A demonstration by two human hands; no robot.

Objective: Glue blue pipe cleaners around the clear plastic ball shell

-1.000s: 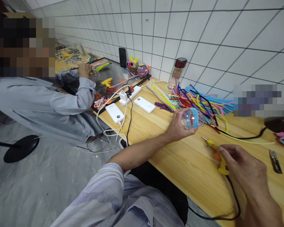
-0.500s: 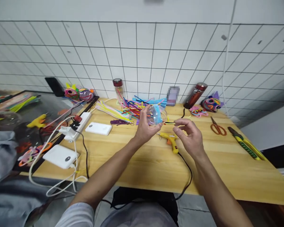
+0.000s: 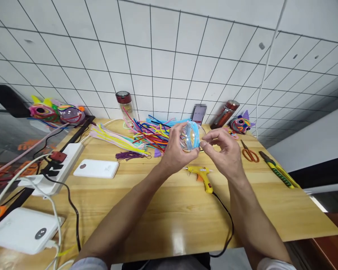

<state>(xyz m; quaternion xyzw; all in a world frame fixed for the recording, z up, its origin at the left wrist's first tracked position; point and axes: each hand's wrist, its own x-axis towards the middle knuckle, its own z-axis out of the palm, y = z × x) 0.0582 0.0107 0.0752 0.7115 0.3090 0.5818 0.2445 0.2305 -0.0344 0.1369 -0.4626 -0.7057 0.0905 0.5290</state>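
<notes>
A clear plastic ball (image 3: 183, 137) with fuzzy light-blue pipe cleaner (image 3: 193, 135) wrapped around it is up above the table. My left hand (image 3: 176, 150) grips it from the left, thumb below and fingers over the top. At the ball's right edge, my right hand (image 3: 221, 150) pinches with thumb and index finger; the exact contact point is hard to make out. Below the hands, a yellow hot glue gun (image 3: 202, 175) lies on the table, nozzle to the left and black cord running toward the front edge.
Behind the hands lies a pile of coloured pipe cleaners (image 3: 148, 131). White power banks (image 3: 97, 168) and a power strip (image 3: 64, 165) with cables occupy the left. Scissors (image 3: 250, 153) and pliers (image 3: 280, 170) lie right. Thermoses (image 3: 225, 114), a phone (image 3: 199, 113) and decorated balls (image 3: 240, 123) stand near the wall.
My right hand has moved in to the ball's right edge, its fingers closing together. The view has shifted closer to the table and to the right. The left hand still holds the ball.
</notes>
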